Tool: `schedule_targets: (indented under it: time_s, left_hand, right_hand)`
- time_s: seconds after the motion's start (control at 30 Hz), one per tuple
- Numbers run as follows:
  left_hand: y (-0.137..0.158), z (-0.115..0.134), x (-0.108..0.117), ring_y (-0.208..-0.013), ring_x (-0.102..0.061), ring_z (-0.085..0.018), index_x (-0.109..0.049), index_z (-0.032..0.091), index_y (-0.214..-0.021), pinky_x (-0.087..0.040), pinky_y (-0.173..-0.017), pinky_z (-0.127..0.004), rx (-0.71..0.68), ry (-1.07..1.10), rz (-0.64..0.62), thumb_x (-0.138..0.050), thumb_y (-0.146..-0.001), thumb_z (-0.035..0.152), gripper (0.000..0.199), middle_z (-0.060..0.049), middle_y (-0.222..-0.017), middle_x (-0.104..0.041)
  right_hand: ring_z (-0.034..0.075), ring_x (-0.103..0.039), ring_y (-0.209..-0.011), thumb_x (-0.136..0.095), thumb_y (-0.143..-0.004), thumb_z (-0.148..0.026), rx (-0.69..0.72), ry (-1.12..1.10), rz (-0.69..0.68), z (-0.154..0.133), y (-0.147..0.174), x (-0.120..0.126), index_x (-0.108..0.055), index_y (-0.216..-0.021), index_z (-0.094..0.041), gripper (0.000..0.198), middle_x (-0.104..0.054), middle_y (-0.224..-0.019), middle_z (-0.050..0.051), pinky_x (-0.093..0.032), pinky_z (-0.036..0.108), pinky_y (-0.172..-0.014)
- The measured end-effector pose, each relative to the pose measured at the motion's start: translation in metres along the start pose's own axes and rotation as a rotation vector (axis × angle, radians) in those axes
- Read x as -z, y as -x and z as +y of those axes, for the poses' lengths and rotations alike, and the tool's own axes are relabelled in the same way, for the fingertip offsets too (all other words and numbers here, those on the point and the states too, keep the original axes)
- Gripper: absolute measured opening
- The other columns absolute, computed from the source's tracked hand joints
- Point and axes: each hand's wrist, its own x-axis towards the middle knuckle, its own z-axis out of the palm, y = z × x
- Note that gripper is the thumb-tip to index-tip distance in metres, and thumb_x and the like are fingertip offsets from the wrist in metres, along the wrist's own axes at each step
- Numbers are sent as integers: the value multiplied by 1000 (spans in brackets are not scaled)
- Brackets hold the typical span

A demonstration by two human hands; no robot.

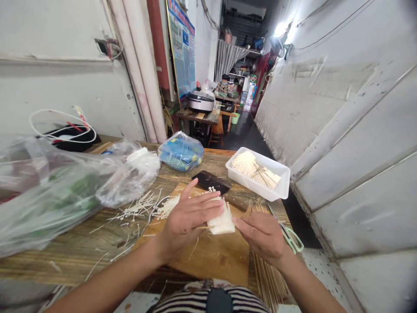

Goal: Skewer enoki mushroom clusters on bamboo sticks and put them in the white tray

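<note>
My left hand lies over a white, flat bundle of enoki mushrooms, its fingers stretched out and pressing on top. A thin bamboo skewer shows at the bundle's left side, below my left fingers. My right hand is closed in a pinch at the bundle's right edge, apparently on the skewer; its fingertips hide most of the grip. Beneath both hands is a wooden cutting board. Loose enoki mushrooms lie beside my left hand, and a dark cleaver blade rests beyond the bundle.
A white plastic tub holds skewered enoki bundles. Many bamboo skewers and green-handled scissors lie at the right. Plastic bags cover the left, with a bagged blue item farther back. A person sits far behind.
</note>
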Motion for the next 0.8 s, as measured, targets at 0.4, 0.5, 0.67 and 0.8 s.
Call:
schedule_targets:
  time_s: [0.4,0.5,0.67,0.8]
  left_hand:
    - [15,26,-4,-107,-64,-15,-54,27,-124,-25,-114,-43,126,236,-185,-51,-86,11,41,-2,-114,-70]
    - [34,43,-9,-101,-66,-15,-55,28,-123,-24,-115,-42,177,353,-198,-54,-86,16,38,-1,-111,-71]
    - [51,56,-9,-97,-68,-16,-53,28,-125,-23,-116,-43,211,450,-196,-56,-87,21,38,-2,-106,-73]
    - [54,54,-5,-93,-69,-18,-50,32,-129,-23,-116,-44,230,464,-174,-55,-87,20,44,-2,-106,-72]
  right_hand:
    - [14,-61,-68,-52,-87,-6,-112,-91,-48,-29,12,9,-57,-122,-14,36,-67,-82,7,-47,25,-55]
    - [15,-61,-69,-51,-88,-8,-145,-203,-102,-51,20,14,-55,-123,-11,36,-68,-84,8,-47,26,-55]
    - [14,-53,-57,-43,-92,-10,-229,-280,-302,-71,31,17,-47,-133,-12,41,-65,-75,4,-39,27,-48]
    - [14,-50,-59,-39,-94,-11,-246,-286,-423,-73,30,19,-37,-140,-12,47,-61,-74,2,-37,27,-50]
